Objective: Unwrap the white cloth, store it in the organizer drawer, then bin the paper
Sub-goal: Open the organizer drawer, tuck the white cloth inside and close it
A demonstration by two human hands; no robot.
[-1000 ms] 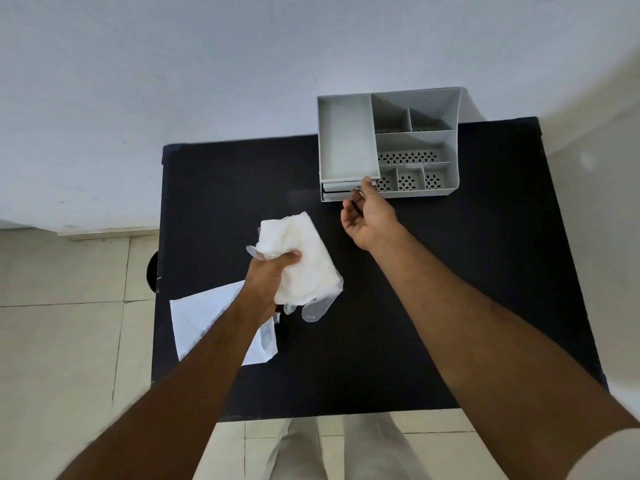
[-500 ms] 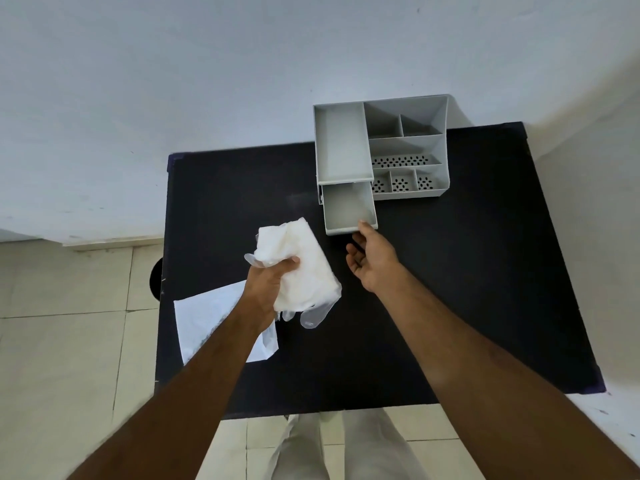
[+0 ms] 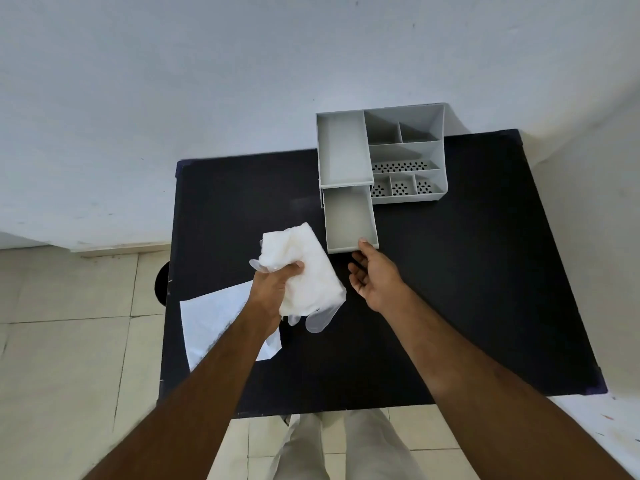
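My left hand (image 3: 273,285) grips the folded white cloth (image 3: 306,271) above the middle of the black table (image 3: 467,271); thin translucent glove-like fingers hang from the bundle's lower end. The grey organizer (image 3: 405,154) stands at the table's far edge. Its drawer (image 3: 349,218) is pulled out toward me and is empty. My right hand (image 3: 372,275) is palm up just in front of the drawer, fingers apart, with a fingertip touching the drawer's front edge. The white paper (image 3: 211,320) lies flat at the table's left edge, partly under my left forearm.
The organizer has a long tray on the left and several small compartments with perforated floors on the right. A white wall rises behind the table. A tiled floor lies to the left and below. A dark round object (image 3: 162,284) shows beside the table's left edge.
The drawer went from closed to pulled fully out by my right hand, which has drawn back toward me. My left hand kept hold of the cloth nearly in place.
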